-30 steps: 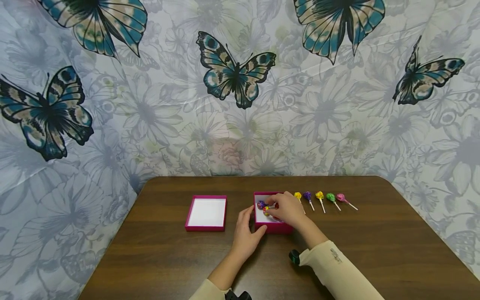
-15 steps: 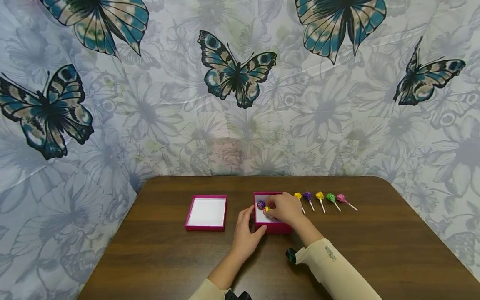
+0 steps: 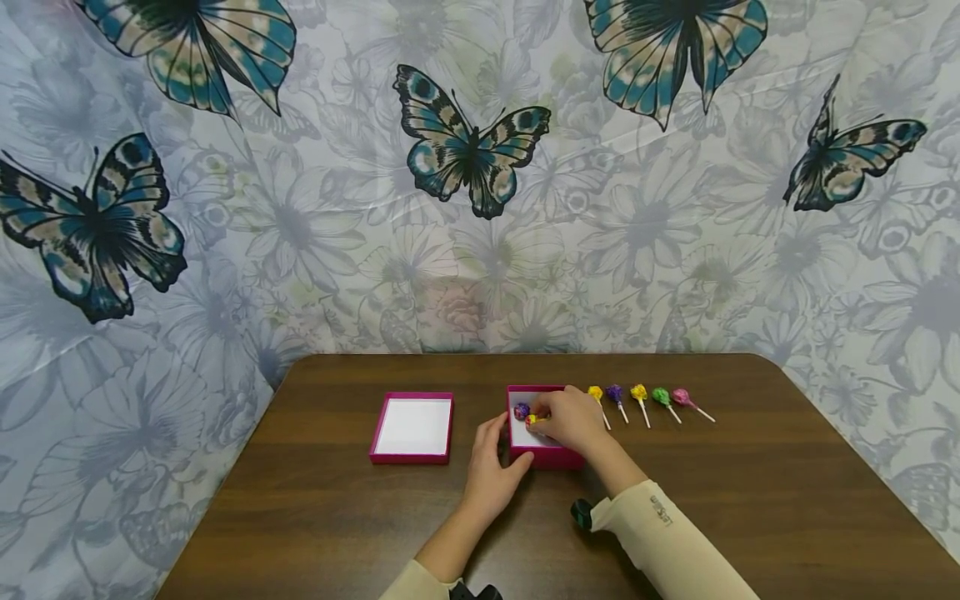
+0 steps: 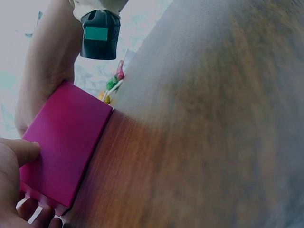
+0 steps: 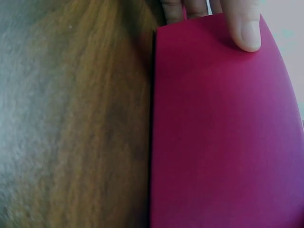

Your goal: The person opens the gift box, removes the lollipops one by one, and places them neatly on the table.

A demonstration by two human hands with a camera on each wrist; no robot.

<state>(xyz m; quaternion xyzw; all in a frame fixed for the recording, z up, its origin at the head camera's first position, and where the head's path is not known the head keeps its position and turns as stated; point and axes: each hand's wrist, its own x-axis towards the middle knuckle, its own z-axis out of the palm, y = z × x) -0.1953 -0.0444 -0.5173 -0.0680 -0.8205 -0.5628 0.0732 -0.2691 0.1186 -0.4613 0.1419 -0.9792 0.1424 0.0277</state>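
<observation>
Left hand (image 3: 491,477) clasps pink box (image 3: 549,457) by its near-left corner, presumably steadying it | right hand (image 3: 575,420) inside at yellow candy (image 3: 531,419), pinching or not I can't tell | lollipops (image 3: 638,392) rowed alongside on bench (image 3: 300,517), likely for easy reach

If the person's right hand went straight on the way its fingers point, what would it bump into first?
Most likely the yellow-and-red lollipop inside the pink box; the right hand may already touch it, though depth is hard to judge. A purple lollipop lies just beyond.

Indoor tabletop setting, creased butterfly-print cloth backdrop (image 3: 480,275), brown wood-grain table (image 3: 300,525).
</observation>
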